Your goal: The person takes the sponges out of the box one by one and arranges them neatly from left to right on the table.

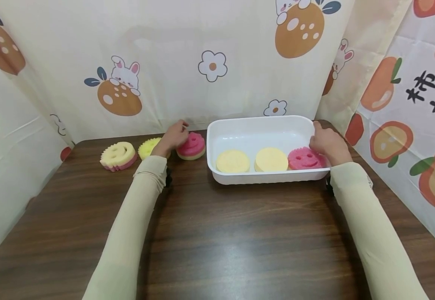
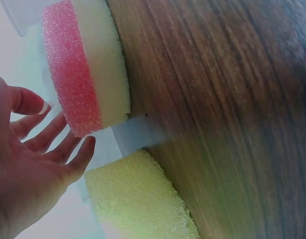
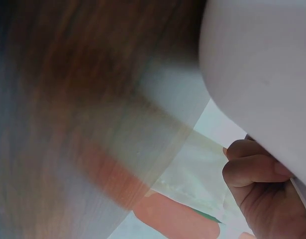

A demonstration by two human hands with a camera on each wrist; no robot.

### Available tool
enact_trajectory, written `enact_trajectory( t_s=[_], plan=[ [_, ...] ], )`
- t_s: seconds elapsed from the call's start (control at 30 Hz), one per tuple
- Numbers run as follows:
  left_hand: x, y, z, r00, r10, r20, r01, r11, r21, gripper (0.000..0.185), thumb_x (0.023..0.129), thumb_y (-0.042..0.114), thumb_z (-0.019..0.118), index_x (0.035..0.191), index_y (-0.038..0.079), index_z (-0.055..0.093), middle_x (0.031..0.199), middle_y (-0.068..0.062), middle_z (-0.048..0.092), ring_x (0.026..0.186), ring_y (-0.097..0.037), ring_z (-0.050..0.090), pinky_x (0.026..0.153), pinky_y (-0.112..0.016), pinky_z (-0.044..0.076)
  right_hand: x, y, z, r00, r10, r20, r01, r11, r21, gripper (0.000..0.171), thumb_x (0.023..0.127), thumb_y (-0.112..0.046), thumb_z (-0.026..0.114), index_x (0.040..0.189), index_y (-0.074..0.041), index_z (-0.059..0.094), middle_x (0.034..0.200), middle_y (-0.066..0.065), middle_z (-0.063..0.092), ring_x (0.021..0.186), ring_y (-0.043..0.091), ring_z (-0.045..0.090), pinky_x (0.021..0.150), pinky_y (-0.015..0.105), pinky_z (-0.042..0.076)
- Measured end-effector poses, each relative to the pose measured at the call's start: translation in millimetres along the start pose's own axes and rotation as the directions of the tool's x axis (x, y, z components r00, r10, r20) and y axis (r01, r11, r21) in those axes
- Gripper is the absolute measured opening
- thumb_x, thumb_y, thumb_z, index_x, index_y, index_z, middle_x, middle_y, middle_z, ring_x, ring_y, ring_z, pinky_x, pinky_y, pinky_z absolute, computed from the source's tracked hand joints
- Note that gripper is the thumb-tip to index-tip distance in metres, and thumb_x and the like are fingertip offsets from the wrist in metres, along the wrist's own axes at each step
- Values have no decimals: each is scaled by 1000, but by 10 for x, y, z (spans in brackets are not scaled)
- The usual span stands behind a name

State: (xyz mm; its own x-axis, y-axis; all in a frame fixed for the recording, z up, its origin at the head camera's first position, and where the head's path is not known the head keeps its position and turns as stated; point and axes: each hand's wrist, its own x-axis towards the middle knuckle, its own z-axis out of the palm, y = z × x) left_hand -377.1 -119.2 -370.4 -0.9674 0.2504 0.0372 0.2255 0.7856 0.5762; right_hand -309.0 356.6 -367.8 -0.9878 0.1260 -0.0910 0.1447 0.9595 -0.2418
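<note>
My left hand (image 1: 175, 136) is by a round pink-and-cream smiley sponge (image 1: 192, 145) on the table. In the left wrist view its fingers (image 2: 82, 158) are loosely bent beside the sponge's pink side, pinching nothing; whether they touch it, I cannot tell. A yellow sponge (image 1: 149, 146) lies partly hidden behind that hand. My right hand (image 1: 329, 143) grips the right end of a white plastic tray (image 1: 266, 178), its fingers curled at the rim in the right wrist view. Inside the tray sit two pale yellow sponges (image 1: 233, 161) and a pink smiley sponge (image 1: 305, 159) in a row along the near wall.
A cream smiley sponge (image 1: 118, 156) with a pink underside lies at the far left. The brown wooden table (image 1: 232, 241) extends toward me. Printed cloth (image 1: 172, 83) hangs along its back edge, with more at both sides.
</note>
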Motion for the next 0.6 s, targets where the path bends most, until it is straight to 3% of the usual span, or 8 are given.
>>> enact_trajectory(
  t_s=[0.33,0.6],
  plan=[
    [47,71,21,996,41,-75,-43,999,-14,47,101,22,38,142,-2,40,140,-23,50,130,-35,48,111,-48,40,12,1,3,1000,16,10,-16,1000,6,72,97,-25,44,156,-2,9,126,36,46,105,49,52,94,71,43],
    [34,128,12,997,38,-73,-40,999,-23,48,101,22,37,144,1,39,142,-22,49,131,-35,48,111,-49,41,-10,-10,-23,999,18,28,-18,1000,3,73,98,-25,44,156,-1,8,125,36,47,105,49,51,94,71,44]
  ],
)
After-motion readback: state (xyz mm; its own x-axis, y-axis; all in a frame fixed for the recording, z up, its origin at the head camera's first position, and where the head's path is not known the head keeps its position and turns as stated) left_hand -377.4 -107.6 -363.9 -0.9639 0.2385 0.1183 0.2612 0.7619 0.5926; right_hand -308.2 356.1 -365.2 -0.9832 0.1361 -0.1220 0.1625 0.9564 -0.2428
